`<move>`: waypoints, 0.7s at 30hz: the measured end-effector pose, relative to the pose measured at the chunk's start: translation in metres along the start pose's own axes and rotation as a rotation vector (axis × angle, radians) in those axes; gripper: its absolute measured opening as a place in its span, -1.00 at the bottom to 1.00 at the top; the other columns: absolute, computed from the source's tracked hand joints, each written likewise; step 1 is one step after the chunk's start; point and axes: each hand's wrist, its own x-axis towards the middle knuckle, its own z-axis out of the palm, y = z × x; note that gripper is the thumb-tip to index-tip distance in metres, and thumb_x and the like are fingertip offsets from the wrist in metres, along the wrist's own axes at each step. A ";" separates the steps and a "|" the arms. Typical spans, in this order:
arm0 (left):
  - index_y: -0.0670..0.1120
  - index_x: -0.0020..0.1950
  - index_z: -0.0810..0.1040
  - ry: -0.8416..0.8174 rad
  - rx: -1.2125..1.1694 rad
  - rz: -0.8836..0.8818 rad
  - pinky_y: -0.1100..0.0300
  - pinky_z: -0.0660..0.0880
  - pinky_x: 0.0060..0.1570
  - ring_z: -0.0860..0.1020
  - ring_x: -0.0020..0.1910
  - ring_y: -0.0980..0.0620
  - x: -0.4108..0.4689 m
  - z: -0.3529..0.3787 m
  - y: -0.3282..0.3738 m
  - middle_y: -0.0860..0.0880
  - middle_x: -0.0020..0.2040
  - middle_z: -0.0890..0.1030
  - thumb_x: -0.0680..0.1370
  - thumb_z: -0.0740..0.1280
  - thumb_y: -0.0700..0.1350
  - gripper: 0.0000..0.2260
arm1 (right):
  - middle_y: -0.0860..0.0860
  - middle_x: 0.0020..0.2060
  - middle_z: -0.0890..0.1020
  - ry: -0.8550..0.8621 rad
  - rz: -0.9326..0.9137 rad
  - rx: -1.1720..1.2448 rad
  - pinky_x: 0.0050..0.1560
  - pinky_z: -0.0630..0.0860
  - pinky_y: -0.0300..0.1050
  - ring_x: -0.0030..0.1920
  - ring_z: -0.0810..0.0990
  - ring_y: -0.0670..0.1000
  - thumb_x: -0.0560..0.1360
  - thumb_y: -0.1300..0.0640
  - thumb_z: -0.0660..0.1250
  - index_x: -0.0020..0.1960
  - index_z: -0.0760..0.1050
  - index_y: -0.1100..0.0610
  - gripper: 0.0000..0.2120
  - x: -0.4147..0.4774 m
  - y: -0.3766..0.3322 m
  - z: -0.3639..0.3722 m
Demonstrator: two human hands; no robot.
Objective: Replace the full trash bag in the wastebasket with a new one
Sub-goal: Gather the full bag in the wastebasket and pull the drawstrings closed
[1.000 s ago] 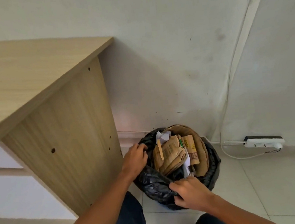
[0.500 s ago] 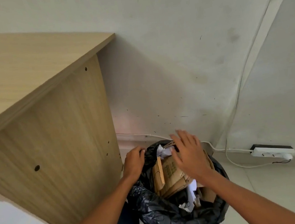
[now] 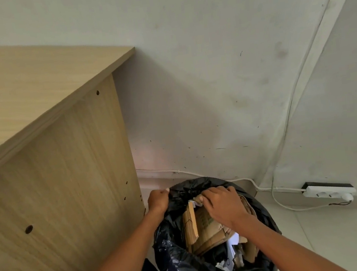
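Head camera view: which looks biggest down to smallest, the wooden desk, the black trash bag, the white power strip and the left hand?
1. Wooden desk, by far the largest.
2. Black trash bag.
3. White power strip and left hand: they look alike, and the hand is nearer the camera, so I won't rank them.

A pale tiled floor carries everything here. On it, at about six o'clock, stands the black-lined wastebasket; at nine o'clock stands a wooden desk. A white power strip lies at three o'clock against the wall.
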 end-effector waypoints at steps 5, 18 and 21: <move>-0.09 -0.14 0.53 -0.045 -0.022 0.393 0.22 0.39 -0.22 0.51 -0.19 0.04 -0.028 -0.002 0.038 0.00 -0.24 0.54 0.66 0.24 -0.01 -0.75 | 0.04 0.19 0.61 -0.059 0.114 0.154 0.18 0.45 0.10 0.16 0.57 0.12 0.61 -0.20 0.02 0.40 0.35 0.02 -0.52 0.022 0.000 -0.007; -0.07 0.26 0.50 -0.124 0.430 0.392 0.19 0.50 -0.02 0.60 0.06 0.00 -0.010 -0.008 0.031 -0.11 0.23 0.56 0.64 0.30 -0.06 -0.79 | 0.14 0.13 0.64 -0.351 0.071 0.245 -0.06 0.50 -0.04 0.07 0.60 0.17 0.65 0.08 0.09 0.26 0.53 0.07 -0.69 0.067 0.005 -0.011; -0.21 0.30 0.53 -0.190 0.543 0.215 0.19 0.39 -0.02 0.55 0.24 -0.17 0.001 0.004 0.025 -0.14 0.20 0.58 0.61 0.34 0.05 -0.61 | 0.13 0.08 0.65 -0.279 0.071 0.300 -0.07 0.54 -0.01 0.00 0.61 0.17 0.64 0.09 0.10 0.18 0.56 0.08 -0.72 0.059 0.009 -0.008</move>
